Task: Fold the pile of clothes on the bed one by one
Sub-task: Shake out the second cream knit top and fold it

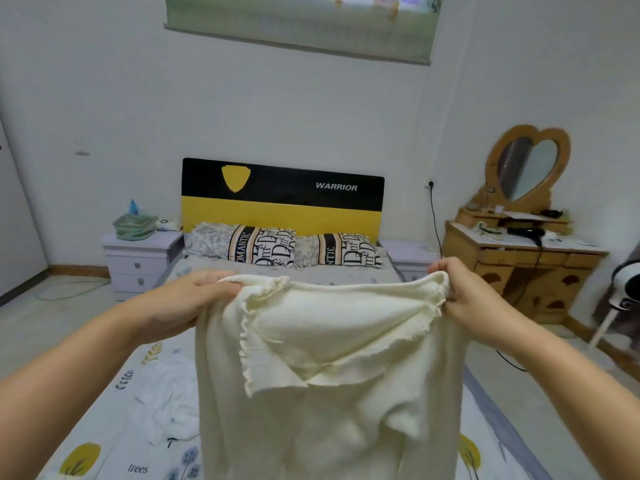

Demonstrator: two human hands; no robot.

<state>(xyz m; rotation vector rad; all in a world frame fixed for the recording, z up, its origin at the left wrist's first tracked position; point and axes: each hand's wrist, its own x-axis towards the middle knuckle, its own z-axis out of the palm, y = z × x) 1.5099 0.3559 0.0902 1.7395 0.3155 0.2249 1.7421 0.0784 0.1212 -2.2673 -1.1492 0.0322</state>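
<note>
Lettering comes first: the black-and-yellow headboard [282,197] at the middle of the frame reads "WARRIOR" in white on its black band, with a yellow shield to the left of the word. Two pillows [242,244] lean against it side by side; the left one shows "OMANTIC" on a dark stripe and large broken letters like "Dme D", and the right one carries the same print, partly cut off. At the lower left of the frame the bed sheet [104,441] bears the small word "trees" beside a yellow tree motif.

One cream knit garment [329,368] hangs in the centre and lower centre of the frame, held up above the bed by its top edge. The left hand [188,301] pinches the upper left corner, fingers curled round the frilled hem; the right hand [465,294] clenches the upper right corner the same way. So each grip is closed on the garment. One white garment [166,407] lies crumpled on the sheet at lower left, partly hidden behind the cream one.

Two pale bedside cabinets [140,261] flank the bed, one on each side. At the right of the frame stands one wooden dresser [519,265] with a heart-shaped mirror [528,168]; a black hair dryer [526,233] lies on its tabletop.
</note>
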